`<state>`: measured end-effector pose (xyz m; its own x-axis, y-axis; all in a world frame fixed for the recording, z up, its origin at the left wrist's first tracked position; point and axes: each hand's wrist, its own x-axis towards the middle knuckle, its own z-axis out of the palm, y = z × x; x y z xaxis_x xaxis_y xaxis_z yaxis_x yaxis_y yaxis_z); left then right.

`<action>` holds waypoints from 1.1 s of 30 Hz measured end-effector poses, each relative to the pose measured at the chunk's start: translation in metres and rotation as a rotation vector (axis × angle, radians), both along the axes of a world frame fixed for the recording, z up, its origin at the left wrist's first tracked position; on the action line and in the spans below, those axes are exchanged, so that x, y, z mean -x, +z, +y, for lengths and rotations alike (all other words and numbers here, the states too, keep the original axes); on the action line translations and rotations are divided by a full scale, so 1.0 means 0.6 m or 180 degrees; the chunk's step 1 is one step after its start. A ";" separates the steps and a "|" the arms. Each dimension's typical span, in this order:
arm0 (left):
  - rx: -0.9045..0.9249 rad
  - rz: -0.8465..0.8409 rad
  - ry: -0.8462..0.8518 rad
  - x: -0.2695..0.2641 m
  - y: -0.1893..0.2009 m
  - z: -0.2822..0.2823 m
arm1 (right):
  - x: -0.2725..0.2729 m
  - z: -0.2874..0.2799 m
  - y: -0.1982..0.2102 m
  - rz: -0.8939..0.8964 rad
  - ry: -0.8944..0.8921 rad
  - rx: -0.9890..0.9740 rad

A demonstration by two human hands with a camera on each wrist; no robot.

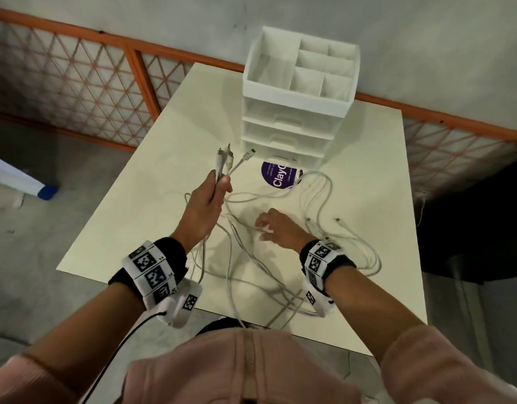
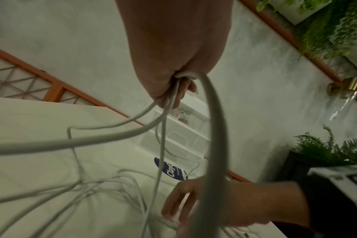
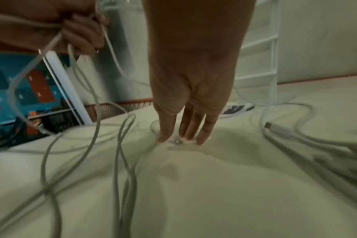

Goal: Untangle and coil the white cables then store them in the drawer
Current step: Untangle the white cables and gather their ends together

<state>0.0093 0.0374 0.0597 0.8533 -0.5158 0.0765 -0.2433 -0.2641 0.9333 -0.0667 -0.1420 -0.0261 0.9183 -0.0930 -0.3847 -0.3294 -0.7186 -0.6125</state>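
We see the left hand (image 1: 206, 196) raised, fingers curled round a bunch of white cables (image 1: 245, 258) near their plugs. The right hand (image 1: 277, 225), fingers extended, touches cable on the table (image 1: 152, 199). A purple sticker (image 1: 276, 174) reading "Clay" lies before the closed drawer unit (image 1: 289, 135).

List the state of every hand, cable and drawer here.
Left hand: raised, gripping a bunch of cable ends.
Right hand: fingers straight, tips on the table.
White cables: tangled, uncoiled, mostly on the table.
White plastic drawer unit: drawers closed.
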 end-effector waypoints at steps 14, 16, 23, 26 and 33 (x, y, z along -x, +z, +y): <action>-0.0540 -0.0296 0.0077 -0.010 -0.002 -0.021 | -0.017 -0.046 0.206 -0.0788 -0.0284 -0.1021; -0.0521 -0.0361 -0.0119 -0.006 -0.001 -0.033 | -0.013 -0.045 0.256 -0.1127 -0.0323 -0.1314; 0.0324 0.0060 -0.0675 0.018 0.018 -0.069 | -0.004 -0.031 0.285 -0.1857 -0.1128 -0.1737; 0.0314 0.0001 -0.0763 0.027 0.025 -0.075 | 0.002 -0.031 0.283 -0.1783 -0.1061 -0.1709; 0.0390 0.0162 -0.0807 0.034 0.017 -0.094 | 0.011 -0.031 0.270 -0.1816 -0.1506 -0.1674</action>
<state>-0.0111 -0.0191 0.0699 0.7027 -0.7027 0.1117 -0.2390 -0.0852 0.9673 -0.0732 -0.1608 0.1361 0.8929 -0.4499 0.0173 -0.0651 -0.1670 -0.9838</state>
